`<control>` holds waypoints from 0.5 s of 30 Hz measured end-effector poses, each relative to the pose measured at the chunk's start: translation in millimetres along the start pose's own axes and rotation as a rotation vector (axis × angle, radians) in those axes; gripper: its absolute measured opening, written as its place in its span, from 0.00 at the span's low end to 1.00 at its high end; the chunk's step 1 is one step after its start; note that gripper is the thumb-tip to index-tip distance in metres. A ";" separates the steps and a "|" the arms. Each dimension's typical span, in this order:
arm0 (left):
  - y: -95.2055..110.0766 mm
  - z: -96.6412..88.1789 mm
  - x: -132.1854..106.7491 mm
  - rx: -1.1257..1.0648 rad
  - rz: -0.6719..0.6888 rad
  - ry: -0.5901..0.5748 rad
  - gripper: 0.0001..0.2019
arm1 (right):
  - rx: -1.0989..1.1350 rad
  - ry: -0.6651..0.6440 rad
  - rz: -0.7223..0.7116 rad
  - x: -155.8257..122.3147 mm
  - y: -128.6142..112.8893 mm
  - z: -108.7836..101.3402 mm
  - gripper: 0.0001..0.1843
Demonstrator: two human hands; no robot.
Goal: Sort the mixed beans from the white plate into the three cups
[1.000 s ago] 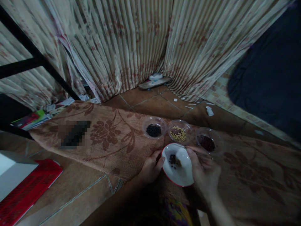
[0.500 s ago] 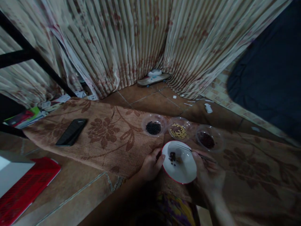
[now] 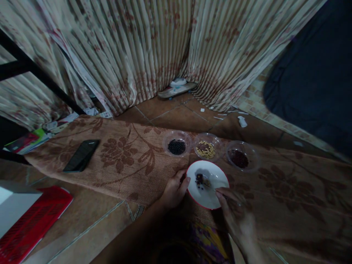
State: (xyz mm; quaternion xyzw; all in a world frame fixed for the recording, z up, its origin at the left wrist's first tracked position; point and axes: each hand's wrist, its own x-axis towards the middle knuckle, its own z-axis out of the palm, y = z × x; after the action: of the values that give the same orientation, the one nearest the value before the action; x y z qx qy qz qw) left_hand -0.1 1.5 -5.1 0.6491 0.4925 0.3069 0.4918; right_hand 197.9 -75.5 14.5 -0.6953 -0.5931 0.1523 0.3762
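Observation:
A white bowl (image 3: 211, 200) with a red rim is tilted towards me at the table's near edge. Inside lies a small heap of dark beans (image 3: 200, 179), with some paler ones beside it. My left hand (image 3: 176, 189) grips the bowl's left rim, thumb on top. In my right hand (image 3: 233, 209), blurred by motion, is a pair of thin tweezers (image 3: 212, 189), their tips down in the bowl near the beans; whether they pinch one cannot be made out. Behind the bowl stand three clear plastic cups: black beans (image 3: 176, 147), yellow soybeans (image 3: 206, 149) and dark red beans (image 3: 239, 159).
A brown flowered cloth (image 3: 132, 172) covers the low table. A black phone (image 3: 81, 156) lies at its left. Striped curtains (image 3: 154, 47) hang behind, with a skateboard (image 3: 177, 90) at their foot. A red basket (image 3: 35, 223) sits on the floor at lower left.
My right hand has lowered the tweezers from the bowl's far rim into the bowl. The bean heap looks more spread out. The view has shifted slightly.

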 end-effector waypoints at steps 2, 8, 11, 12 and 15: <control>0.5 -0.1 0.1 -0.008 0.004 -0.004 0.16 | -0.016 0.003 -0.048 0.9 0.6 1.6 0.13; 0.2 0.4 -0.1 -0.008 0.006 0.011 0.16 | -0.041 0.031 -0.136 2.8 1.4 3.7 0.12; -0.8 0.4 -0.1 0.012 0.005 0.012 0.16 | -0.051 0.035 -0.153 2.5 1.6 4.1 0.11; -1.0 0.4 -0.1 0.015 0.002 0.010 0.16 | -0.058 0.036 -0.155 2.3 1.7 4.2 0.11; -1.3 0.5 -0.1 0.016 -0.004 0.011 0.16 | -0.070 0.038 -0.156 1.8 2.5 4.7 0.11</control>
State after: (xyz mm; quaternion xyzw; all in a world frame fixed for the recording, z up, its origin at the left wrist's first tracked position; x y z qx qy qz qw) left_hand -0.1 1.2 -6.4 0.6504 0.4989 0.3055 0.4845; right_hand 197.1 -72.2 9.9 -0.6625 -0.6430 0.0886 0.3739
